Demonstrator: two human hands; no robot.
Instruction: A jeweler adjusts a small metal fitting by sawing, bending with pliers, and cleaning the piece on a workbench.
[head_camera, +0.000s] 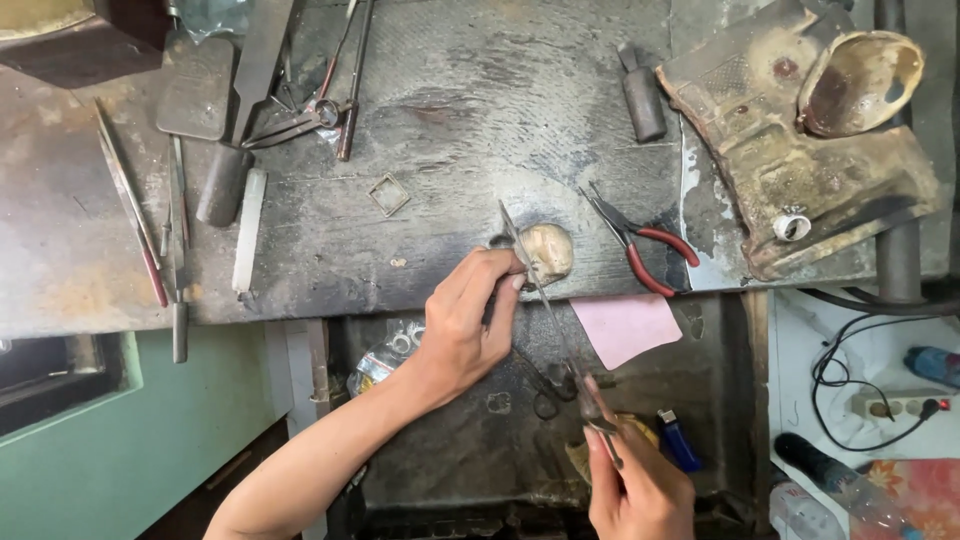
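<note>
From the head view, your left hand (470, 320) pinches a small piece against the rounded peg (545, 252) at the worktop's (450, 120) six o'clock edge, while your right hand (635, 480) grips the thin, stiff, likely bendable file (550, 310) by its handle end.

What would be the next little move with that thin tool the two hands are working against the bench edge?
Probably another short stroke. The right hand grips the handle end of the thin metal tool, whose blade slants up across the rounded bench peg, and the left hand pinches a small piece against that peg, right under the blade.
</note>
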